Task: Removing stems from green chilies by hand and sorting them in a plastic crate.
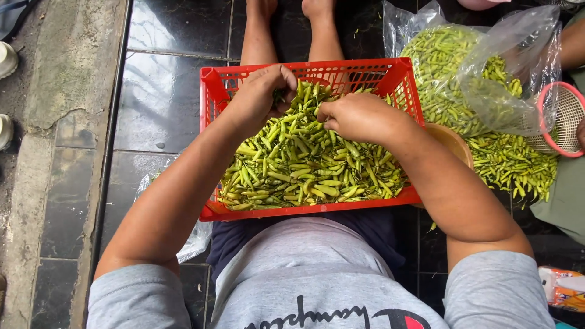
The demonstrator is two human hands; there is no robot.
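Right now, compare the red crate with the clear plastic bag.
The red crate is stiff, slotted and open-topped; the clear plastic bag is soft and crumpled. The crate sits on the person's lap under both hands; the bag lies on the floor, untouched by them. Both hold green chillies.

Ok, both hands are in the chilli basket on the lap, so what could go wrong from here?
Two risks, I think. The red basket rests on the lap with its near rim heaped with green chillies, so a tilt could spill them onto the tiled floor. The left hand and right hand are bare, so chilli juice may irritate the skin.
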